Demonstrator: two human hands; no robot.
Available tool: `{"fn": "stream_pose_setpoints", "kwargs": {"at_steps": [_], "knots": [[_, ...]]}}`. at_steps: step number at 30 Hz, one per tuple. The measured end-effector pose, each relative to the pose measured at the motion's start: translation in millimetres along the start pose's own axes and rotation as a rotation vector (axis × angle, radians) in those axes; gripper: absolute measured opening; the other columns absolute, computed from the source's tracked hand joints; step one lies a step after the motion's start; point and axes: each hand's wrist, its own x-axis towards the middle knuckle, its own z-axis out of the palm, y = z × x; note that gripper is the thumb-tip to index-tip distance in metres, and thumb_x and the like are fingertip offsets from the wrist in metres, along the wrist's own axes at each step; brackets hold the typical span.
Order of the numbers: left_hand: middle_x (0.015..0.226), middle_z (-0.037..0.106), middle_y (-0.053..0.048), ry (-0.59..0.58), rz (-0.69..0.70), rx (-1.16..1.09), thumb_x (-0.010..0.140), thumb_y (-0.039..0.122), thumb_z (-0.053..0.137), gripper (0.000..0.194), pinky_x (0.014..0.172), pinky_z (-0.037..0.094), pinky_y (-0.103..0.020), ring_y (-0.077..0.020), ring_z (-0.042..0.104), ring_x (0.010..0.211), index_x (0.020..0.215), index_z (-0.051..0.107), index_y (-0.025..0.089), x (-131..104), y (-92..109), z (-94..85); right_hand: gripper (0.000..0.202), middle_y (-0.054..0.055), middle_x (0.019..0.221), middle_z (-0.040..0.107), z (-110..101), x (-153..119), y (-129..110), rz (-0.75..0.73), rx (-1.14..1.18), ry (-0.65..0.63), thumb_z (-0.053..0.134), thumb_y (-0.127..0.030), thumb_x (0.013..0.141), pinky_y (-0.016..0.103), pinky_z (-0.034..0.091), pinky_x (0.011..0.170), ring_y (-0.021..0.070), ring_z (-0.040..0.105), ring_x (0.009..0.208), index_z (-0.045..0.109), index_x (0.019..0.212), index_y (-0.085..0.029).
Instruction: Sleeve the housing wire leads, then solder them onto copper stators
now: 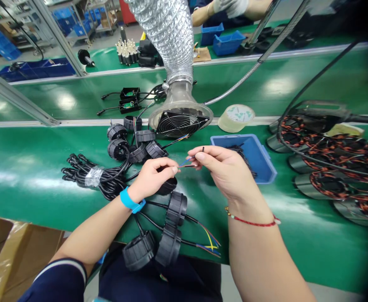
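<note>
Above the green bench, left fingers and right fingers pinch thin wires whose ends seem partly hidden

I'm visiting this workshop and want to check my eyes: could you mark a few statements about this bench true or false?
1. The left hand and the right hand both hold thin wires. True.
2. The red bracelet is on the left wrist. False: it is on the right; the left wears a blue wristband.
3. A tape roll sits just beyond the blue bin. True.
4. The bundled black cables lie to the right of both hands. False: they lie to the left.
5. A silver duct comes down over the green bench. True.
</note>
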Motion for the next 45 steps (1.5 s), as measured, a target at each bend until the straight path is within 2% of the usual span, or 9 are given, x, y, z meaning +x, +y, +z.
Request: {"fn": "stream_pose_setpoints", "kwargs": {"at_steps": [5,10,13,16,19,22,27,38,45], "knots": [[0.064,0.059,0.000,-0.003,0.005,-0.003,0.078,0.027,0.058,0.018,0.064,0.041,-0.023,-0.0107,0.051,0.064,0.071,0.065,0.013,-0.1,0.4,0.1,0.026,0.003,0.076,0.069,-1.7,0.5,-3.0,0.041,-0.084,-0.073,0.075,-0.044,0.070,0.026,0.049,0.066,0.0122,0.058,0.067,0.075,0.078,-0.020],[0.063,0.060,0.000,0.027,-0.001,-0.067,0.078,0.029,0.059,0.018,0.063,0.040,-0.023,-0.0100,0.051,0.062,0.074,0.065,0.013,0.3,-2.4,0.2,0.031,0.003,0.069,0.066,-10.9,3.4,-0.5,0.119,-0.108,-0.217,0.071,-0.048,0.074,0.025,0.046,0.059,0.0100,0.052,0.058,0.075,0.081,-0.017],[0.061,0.060,0.000,0.042,-0.023,-0.110,0.077,0.030,0.060,0.019,0.063,0.040,-0.023,-0.0101,0.051,0.061,0.075,0.066,0.012,1.3,-3.5,-0.5,0.031,0.004,0.072,0.066,-13.3,4.9,3.6,0.083,-0.157,-0.201,0.067,-0.046,0.077,0.026,0.046,0.060,0.0098,0.052,0.057,0.073,0.076,-0.016],[0.058,0.056,0.002,0.066,-0.065,-0.136,0.076,0.029,0.058,0.018,0.060,0.038,-0.023,-0.0093,0.049,0.057,0.069,0.065,0.013,2.1,-2.0,-0.7,0.023,0.004,0.078,0.068,-13.0,5.0,6.0,-0.077,-0.381,-0.084,0.061,-0.036,0.083,0.028,0.047,0.061,0.0118,0.055,0.060,0.074,0.085,-0.018],[0.053,0.050,0.003,0.111,-0.098,-0.139,0.073,0.026,0.055,0.017,0.057,0.035,-0.023,-0.0084,0.044,0.054,0.062,0.060,0.014,2.5,0.2,-0.3,0.021,0.004,0.079,0.068,-12.4,4.2,7.9,-0.343,-0.695,-0.005,0.057,-0.025,0.086,0.030,0.049,0.068,0.0150,0.061,0.069,0.074,0.096,-0.020],[0.051,0.047,0.004,0.135,-0.103,-0.128,0.072,0.025,0.054,0.015,0.056,0.033,-0.023,-0.0083,0.042,0.053,0.061,0.057,0.015,2.9,0.7,0.0,0.021,0.005,0.083,0.070,-11.8,4.2,11.5,-0.537,-0.869,-0.012,0.055,-0.019,0.088,0.030,0.051,0.073,0.0166,0.064,0.076,0.073,0.099,-0.020],[0.051,0.046,0.005,0.139,-0.091,-0.115,0.071,0.022,0.052,0.013,0.055,0.032,-0.023,-0.0084,0.041,0.052,0.060,0.056,0.015,3.3,-1.4,-0.2,0.020,0.006,0.085,0.071,-11.1,5.4,15.8,-0.650,-1.001,-0.053,0.054,-0.014,0.089,0.028,0.053,0.071,0.0167,0.066,0.076,0.072,0.098,-0.016],[0.052,0.045,0.005,0.129,-0.081,-0.101,0.071,0.022,0.051,0.013,0.055,0.031,-0.023,-0.0083,0.041,0.053,0.061,0.056,0.015,3.7,-3.5,-0.7,0.019,0.007,0.084,0.071,-9.3,3.4,13.2,-0.690,-0.992,-0.089,0.054,-0.017,0.090,0.027,0.052,0.070,0.0160,0.065,0.075,0.071,0.099,-0.013],[0.054,0.043,0.005,0.142,-0.052,-0.003,0.073,0.023,0.051,0.014,0.053,0.029,-0.022,-0.0082,0.037,0.054,0.061,0.053,0.016,2.4,-2.1,-0.9,0.023,0.004,0.082,0.069,-8.8,-1.8,-0.6,-0.485,-0.902,-0.156,0.051,-0.023,0.091,0.028,0.050,0.069,0.0162,0.063,0.074,0.072,0.100,-0.020]]}}
